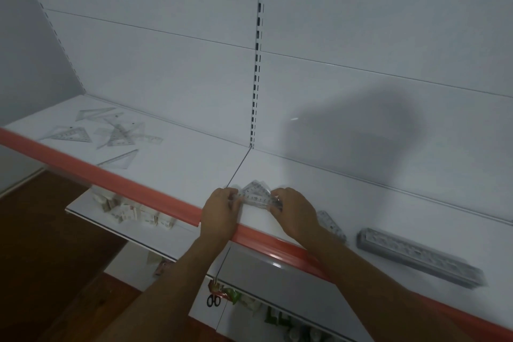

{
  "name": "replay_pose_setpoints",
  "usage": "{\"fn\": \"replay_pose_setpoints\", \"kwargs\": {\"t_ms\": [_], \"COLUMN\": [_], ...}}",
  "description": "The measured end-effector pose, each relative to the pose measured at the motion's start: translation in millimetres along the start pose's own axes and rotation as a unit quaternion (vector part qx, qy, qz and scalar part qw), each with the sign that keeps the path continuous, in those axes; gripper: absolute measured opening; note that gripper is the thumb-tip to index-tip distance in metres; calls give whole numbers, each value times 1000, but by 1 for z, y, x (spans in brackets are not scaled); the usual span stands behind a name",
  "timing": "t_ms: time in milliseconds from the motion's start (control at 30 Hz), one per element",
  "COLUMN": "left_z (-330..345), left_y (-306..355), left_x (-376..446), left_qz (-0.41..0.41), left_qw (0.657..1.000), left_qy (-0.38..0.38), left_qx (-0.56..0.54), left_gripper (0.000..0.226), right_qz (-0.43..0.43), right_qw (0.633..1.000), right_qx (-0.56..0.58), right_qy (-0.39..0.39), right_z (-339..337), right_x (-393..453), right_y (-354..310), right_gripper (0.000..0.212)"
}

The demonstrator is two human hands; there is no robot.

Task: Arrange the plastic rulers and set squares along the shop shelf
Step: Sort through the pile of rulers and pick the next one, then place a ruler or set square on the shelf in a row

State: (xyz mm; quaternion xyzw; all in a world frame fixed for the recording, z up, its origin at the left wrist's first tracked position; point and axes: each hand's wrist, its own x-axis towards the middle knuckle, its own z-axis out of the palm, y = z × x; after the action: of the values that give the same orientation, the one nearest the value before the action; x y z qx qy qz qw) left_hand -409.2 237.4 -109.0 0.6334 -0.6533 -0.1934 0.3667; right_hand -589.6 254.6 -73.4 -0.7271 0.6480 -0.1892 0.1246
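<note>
Just behind the red plastic shelf lip (pixel 155 197), the left hand (pixel 220 209) and right hand (pixel 294 209) pinch opposite ends of a small stack of clear plastic set squares (pixel 256 194). Squaring their edges first, then setting them down near the lip, seems best.

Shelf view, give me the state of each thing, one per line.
Left hand: grips the set squares' left end.
Right hand: grips their right end.
Set squares: stacked, held between both hands.
Loose set squares: scattered flat, far left.
Rulers: stacked flat, right.
</note>
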Motion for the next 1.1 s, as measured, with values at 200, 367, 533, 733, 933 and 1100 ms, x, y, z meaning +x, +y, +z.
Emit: {"fn": "replay_pose_setpoints", "kwargs": {"t_ms": [200, 367, 533, 733, 933, 1100], "left_z": [2, 0, -4, -7, -8, -14], "left_y": [2, 4, 2, 2, 5, 8], "left_x": [-2, -4, -3, -5, -4, 2], "left_qz": [-3, 0, -5, 1, -11, -13], "left_qw": [1000, 1000, 1000, 1000, 1000, 998], "left_qy": [5, 13, 3, 4, -9, -55], "left_qx": [14, 15, -5, -14, -16, 6], "left_gripper": [16, 14, 21, 15, 25, 37], "right_qz": [13, -8, -14, -8, -9, 8], "right_qw": [1000, 999, 998, 998, 998, 996], "right_qx": [-3, -44, -61, -52, -47, -5], "right_qy": [-20, -22, -22, -25, -35, -88], "right_z": [-5, -5, -7, -9, -9, -20], "right_x": [4, 6, 5, 4, 1, 0], "right_y": [-3, -7, -12, -14, -14, -3], "right_gripper": [38, 26, 33, 40, 49, 57]}}
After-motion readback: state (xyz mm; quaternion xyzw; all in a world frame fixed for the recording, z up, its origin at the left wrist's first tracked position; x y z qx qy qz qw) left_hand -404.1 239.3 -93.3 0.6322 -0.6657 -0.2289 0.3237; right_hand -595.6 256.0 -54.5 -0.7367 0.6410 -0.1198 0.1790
